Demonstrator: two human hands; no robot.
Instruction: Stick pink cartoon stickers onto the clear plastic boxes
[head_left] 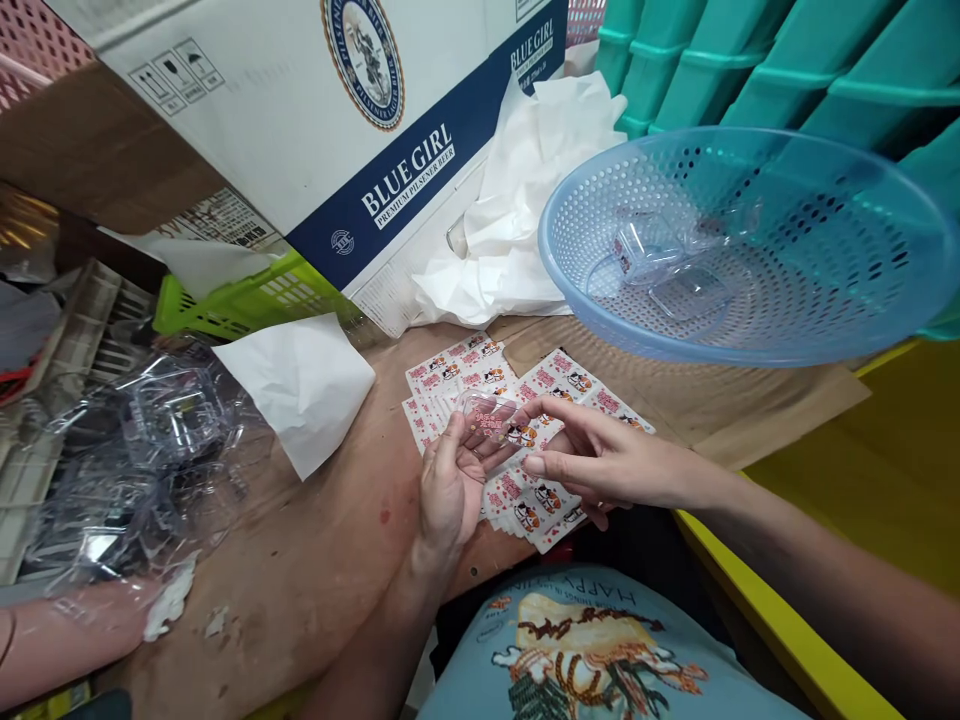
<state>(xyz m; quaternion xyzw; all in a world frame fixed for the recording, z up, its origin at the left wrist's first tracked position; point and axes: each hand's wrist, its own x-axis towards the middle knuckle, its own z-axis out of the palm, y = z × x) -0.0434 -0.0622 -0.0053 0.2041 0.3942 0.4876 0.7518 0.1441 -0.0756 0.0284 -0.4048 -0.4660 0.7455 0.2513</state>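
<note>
Clear plastic lid [489, 418] sits pinched in our left hand [448, 490] above the sticker sheets [525, 440] on the bench [315, 560]. Our right hand [600, 462] has its fingers pressed together against the lid's edge, on a sticker, it seems. We judge the work barely begun: few clear pieces lie in the blue basket [750, 340], while many wait in the heap [142, 450] at left. Sticker print is unreadable; a gloved co-worker's hand [90, 615] is cut off.
</note>
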